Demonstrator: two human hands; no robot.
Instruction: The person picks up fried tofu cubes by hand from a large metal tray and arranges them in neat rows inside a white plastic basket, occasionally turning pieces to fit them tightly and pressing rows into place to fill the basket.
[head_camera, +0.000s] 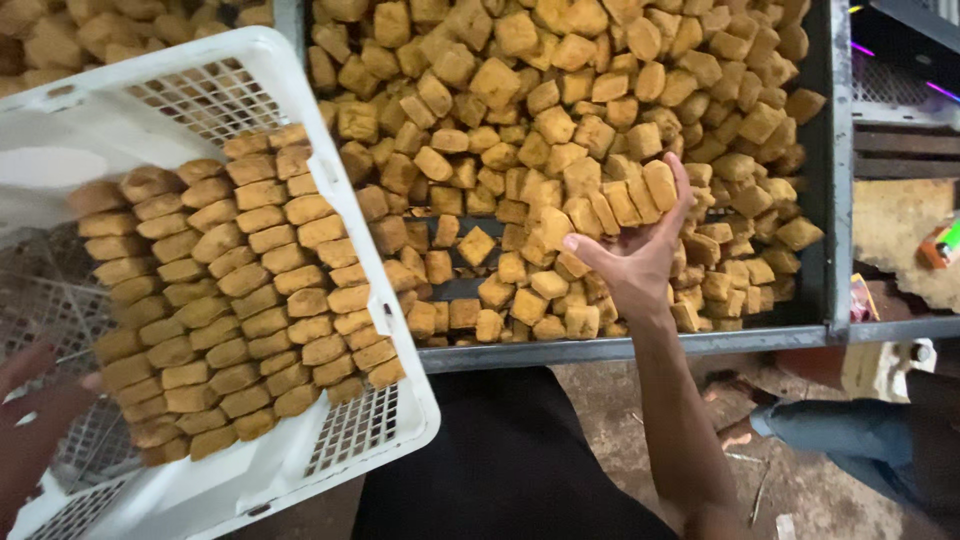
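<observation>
Fried tofu puffs (620, 200), golden brown and blocky, sit in a short row in the right hand (630, 250), which is held palm up with its fingers curled to cup them, just above the big metal tray (620, 348). That tray is full of loose puffs (560, 90) piled every which way. To the left of the tray, touching its near corner, leans a white plastic crate (250, 80) with holes in its sides. Inside it, more puffs (240, 300) are packed in neat rows. The left hand (35, 430) is at the far left edge of the crate, but it is blurry, so I cannot tell if it is gripping or just resting. To do this well, I think the cupped hand should stay level so the row does not slip, and the crate should be kept steady and tilted.
</observation>
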